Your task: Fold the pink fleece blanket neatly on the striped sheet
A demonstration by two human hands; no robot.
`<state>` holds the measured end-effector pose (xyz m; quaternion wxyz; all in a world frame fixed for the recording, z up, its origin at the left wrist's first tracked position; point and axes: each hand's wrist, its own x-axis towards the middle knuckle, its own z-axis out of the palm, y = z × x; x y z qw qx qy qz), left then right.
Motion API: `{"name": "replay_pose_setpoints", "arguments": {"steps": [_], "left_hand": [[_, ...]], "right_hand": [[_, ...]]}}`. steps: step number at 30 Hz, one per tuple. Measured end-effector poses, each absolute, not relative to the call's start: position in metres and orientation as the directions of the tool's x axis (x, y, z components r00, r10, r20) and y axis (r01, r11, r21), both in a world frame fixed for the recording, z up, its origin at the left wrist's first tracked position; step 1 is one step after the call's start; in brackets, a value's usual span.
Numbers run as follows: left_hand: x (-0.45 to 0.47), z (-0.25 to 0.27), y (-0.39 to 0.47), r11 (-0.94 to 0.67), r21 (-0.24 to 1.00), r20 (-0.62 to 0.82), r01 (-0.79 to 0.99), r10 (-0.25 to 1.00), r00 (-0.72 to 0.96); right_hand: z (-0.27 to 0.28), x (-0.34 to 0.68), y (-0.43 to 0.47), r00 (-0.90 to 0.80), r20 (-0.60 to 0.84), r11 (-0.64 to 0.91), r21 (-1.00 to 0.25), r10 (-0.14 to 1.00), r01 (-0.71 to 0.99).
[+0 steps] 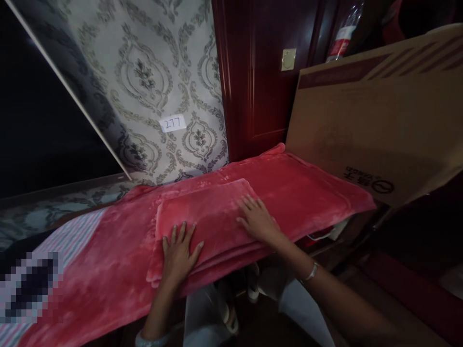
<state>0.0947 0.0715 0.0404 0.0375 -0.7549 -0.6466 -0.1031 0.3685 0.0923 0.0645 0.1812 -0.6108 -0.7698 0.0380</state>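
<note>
My two hands lie flat and spread, palms down, on a folded red plush cloth: the left hand near its left end, the right hand at its right end. My grip is apart on both sides, pressing from above with nothing pinched between fingers and thumb. The folded cloth sits about midway along a larger red plush cover, toward my side, and I can't tell whether the two are one piece. Since only pressure holds it, I judge that a harder push from one hand than from the other would skew the stack; its layers look stepped along the near edge, so the upper ones could slide over the lower. Plush on plush drags, so a sweep of my palms might ruck the cover beneath and pull its near edge toward my legs, taking the folded cloth along. Lifting one hand early could let a springy fold puff open. The bracelet on my right wrist might snag the pile if I lowered that forearm. Reaching far right, I could knock the cardboard box beside the cover's end; a tug leftward might crumple the striped cloth.
</note>
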Motion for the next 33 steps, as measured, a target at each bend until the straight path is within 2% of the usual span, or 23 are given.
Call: {"name": "replay_pose_setpoints", "arguments": {"steps": [5,9,14,19,24,26,33], "left_hand": [[0.114,0.066,0.078,-0.233,0.044,0.318,0.971,0.925,0.207],[0.123,0.072,0.103,-0.134,0.029,0.243,0.991,0.962,0.123],[0.122,0.052,0.123,-0.109,-0.010,0.112,0.994,0.988,0.109],[0.120,0.038,0.123,-0.099,-0.024,0.112,0.995,0.989,0.101],[0.119,0.036,0.124,-0.107,-0.007,0.138,0.994,0.985,0.107],[0.120,0.036,0.124,-0.106,0.013,0.131,0.994,0.986,0.103],[0.120,0.040,0.112,-0.122,0.105,0.089,0.987,0.990,0.113]], "right_hand": [[0.088,0.309,0.122,-0.415,0.250,0.477,-0.293,0.875,0.828],[0.090,0.284,0.164,-0.434,0.183,0.470,-0.308,0.882,0.827],[0.070,0.309,0.201,-0.266,0.160,0.304,-0.323,0.951,0.896],[0.053,0.354,0.212,-0.013,0.144,0.064,-0.351,0.990,0.934],[0.047,0.375,0.217,0.294,0.039,-0.242,-0.474,0.955,0.847],[0.046,0.378,0.217,0.338,0.028,-0.282,-0.491,0.941,0.824],[0.040,0.379,0.209,0.313,0.053,-0.252,-0.473,0.948,0.844]]}}
